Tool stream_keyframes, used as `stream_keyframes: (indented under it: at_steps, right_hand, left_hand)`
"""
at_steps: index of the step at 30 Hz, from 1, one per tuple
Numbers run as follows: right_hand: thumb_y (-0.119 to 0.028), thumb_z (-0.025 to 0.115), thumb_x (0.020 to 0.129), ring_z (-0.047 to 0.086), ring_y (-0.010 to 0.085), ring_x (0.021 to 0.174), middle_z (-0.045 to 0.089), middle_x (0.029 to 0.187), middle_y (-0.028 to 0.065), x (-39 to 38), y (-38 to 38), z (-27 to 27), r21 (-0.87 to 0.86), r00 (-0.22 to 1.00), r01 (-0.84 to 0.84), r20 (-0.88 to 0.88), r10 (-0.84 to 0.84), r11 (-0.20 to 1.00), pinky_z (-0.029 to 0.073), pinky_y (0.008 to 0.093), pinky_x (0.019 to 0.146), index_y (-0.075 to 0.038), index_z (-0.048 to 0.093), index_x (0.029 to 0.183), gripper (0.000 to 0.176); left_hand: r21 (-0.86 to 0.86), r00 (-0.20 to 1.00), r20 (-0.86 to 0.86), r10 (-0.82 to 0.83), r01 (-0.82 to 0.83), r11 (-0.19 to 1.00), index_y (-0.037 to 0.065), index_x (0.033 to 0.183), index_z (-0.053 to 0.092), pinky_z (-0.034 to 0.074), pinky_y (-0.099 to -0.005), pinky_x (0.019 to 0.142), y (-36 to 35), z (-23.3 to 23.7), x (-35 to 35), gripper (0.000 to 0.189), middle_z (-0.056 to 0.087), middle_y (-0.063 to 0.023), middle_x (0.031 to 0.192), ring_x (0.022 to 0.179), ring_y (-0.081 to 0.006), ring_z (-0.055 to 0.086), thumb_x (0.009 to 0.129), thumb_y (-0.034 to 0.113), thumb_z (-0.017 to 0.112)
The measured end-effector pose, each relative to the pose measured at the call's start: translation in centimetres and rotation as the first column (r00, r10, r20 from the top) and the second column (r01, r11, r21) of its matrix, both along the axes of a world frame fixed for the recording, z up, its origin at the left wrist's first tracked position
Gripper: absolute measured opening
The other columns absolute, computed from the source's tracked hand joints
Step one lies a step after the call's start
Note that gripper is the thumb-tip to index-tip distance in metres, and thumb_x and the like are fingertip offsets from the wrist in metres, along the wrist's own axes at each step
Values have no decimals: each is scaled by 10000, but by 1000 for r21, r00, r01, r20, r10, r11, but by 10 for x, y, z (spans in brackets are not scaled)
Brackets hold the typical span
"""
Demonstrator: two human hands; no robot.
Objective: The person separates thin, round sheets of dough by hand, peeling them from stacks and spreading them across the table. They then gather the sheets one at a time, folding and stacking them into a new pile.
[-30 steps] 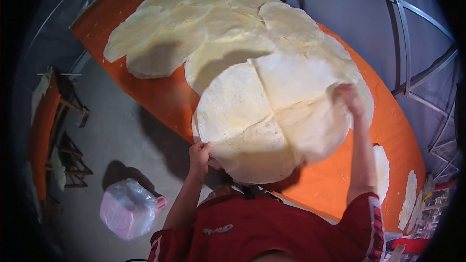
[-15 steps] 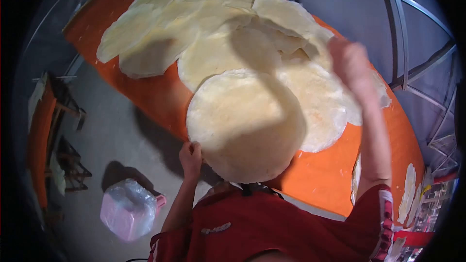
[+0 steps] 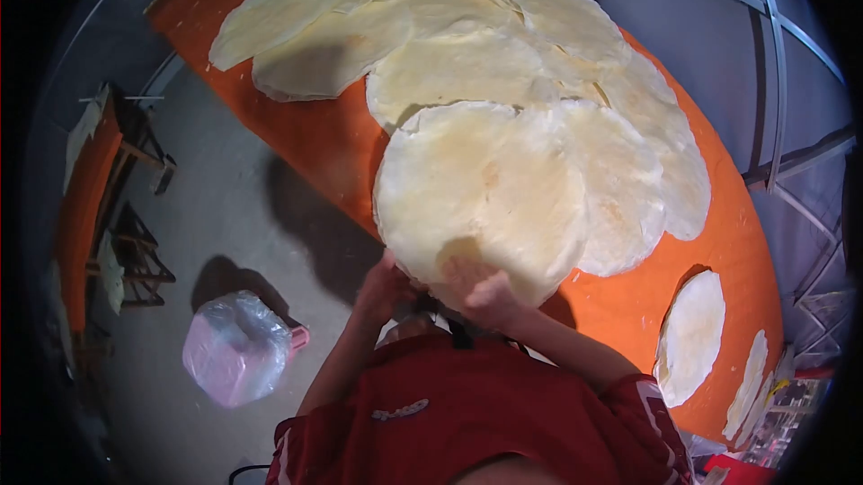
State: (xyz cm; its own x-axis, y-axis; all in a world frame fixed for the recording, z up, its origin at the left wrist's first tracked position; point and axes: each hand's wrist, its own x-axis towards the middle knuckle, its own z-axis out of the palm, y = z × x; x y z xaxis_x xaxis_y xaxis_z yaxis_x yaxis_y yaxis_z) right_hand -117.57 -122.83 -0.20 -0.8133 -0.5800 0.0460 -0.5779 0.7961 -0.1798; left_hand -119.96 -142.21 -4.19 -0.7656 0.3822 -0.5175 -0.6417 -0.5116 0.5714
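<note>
A large round, thin flatbread sheet (image 3: pixel 485 188) lies in front of me at the near side of the orange cloth, overlapping another pale sheet (image 3: pixel 620 188) on its right. My left hand (image 3: pixel 385 290) is at its near left edge, fingers closed together on the rim. Over the near edge is my right hand (image 3: pixel 481 292), fingers stretched out on the sheet's surface and casting a shadow there. The sheet's near rim is partly hidden by my hands. Farther back, several similar sheets (image 3: pixel 467 62) overlap each other.
The orange cloth (image 3: pixel 297 157) covers a long curved table. More sheets (image 3: pixel 692 337) lie at its right end. On the floor at left stands a pink plastic-wrapped container (image 3: pixel 238 350). A second orange-covered surface (image 3: pixel 85 224) is at far left. Metal framing (image 3: pixel 773 80) lines the wall.
My right hand has come back from the far right side to the front sheet's near edge. The sheets at right lie flatter, and the sheet at the right end now shows fully.
</note>
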Motion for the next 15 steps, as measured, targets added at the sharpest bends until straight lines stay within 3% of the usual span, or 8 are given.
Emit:
stream_keyframes:
  at_steps: [2, 4, 8, 10, 11, 12, 13, 15]
  right_hand:
    - [-125, 509, 681, 544, 251, 719, 534, 874, 187, 1, -21, -2, -266, 970, 12, -230, -75, 964, 447, 336, 564, 26, 520, 878, 249]
    - [-158, 514, 700, 547, 285, 770, 533, 888, 205, 2, -23, -1, -257, 984, 19, -165, -64, 966, 456, 351, 612, 89, 487, 921, 332]
    - [-133, 547, 674, 558, 313, 796, 550, 909, 191, 10, -14, 31, -328, 955, 39, -265, -131, 944, 465, 346, 653, 52, 470, 1000, 383]
    - [-124, 548, 671, 556, 322, 790, 552, 917, 185, 10, -4, 41, -329, 956, 57, -254, -147, 942, 466, 351, 643, 42, 456, 1043, 417]
    - [-113, 548, 672, 560, 315, 779, 555, 915, 181, 10, 4, 40, -295, 968, 153, -148, -203, 943, 465, 349, 633, 23, 439, 1082, 446]
    - [-102, 548, 672, 564, 308, 768, 559, 914, 177, 10, 11, 40, -254, 964, 245, -42, -264, 936, 465, 347, 623, 5, 422, 1121, 478]
    - [-40, 532, 658, 572, 291, 706, 569, 883, 168, 6, 16, 45, -29, 919, 303, 274, -284, 953, 463, 343, 586, -14, 470, 1088, 435]
    - [-27, 528, 657, 576, 258, 656, 580, 836, 148, -6, 27, 79, -138, 912, 360, 260, -316, 923, 460, 334, 565, -7, 508, 1026, 370]
  left_hand:
    - [-34, 997, -68, -38, 36, 999, 36, 985, 498, 464, -271, 570, 7, 4, 0, 333, 560, -67, 830, 686, -162, 557, 808, 315, 459]
    - [-381, 983, -117, -142, 88, 920, 32, 950, 520, 454, -249, 533, 16, 14, -6, 242, 563, -59, 786, 651, -137, 548, 787, 210, 500]
    - [-158, 989, -146, 17, -40, 987, 14, 909, 533, 441, -235, 474, 25, 18, -10, 189, 563, -56, 764, 611, -119, 539, 757, 126, 530]
    - [-383, 879, -459, -129, -65, 922, -8, 901, 529, 429, -233, 427, 16, 27, -16, 195, 563, -61, 754, 592, -127, 545, 749, 113, 531]
    - [-230, 977, -214, -6, -44, 972, -18, 870, 537, 406, -217, 378, 15, 41, -20, 179, 571, -68, 748, 583, -137, 553, 748, 112, 538]
    - [-228, 975, -220, -33, -18, 973, -18, 870, 537, 406, -217, 378, 13, 48, -23, 179, 571, -68, 748, 583, -137, 553, 748, 112, 538]
    - [-237, 939, -333, -90, 9, 972, -20, 928, 515, 434, -241, 432, 11, 53, -29, 230, 566, -90, 812, 643, -149, 559, 748, 120, 543]
    - [-251, 877, -448, -171, 60, 966, -22, 986, 493, 463, -264, 486, 17, 73, -40, 287, 561, -112, 875, 702, -161, 564, 749, 129, 548]
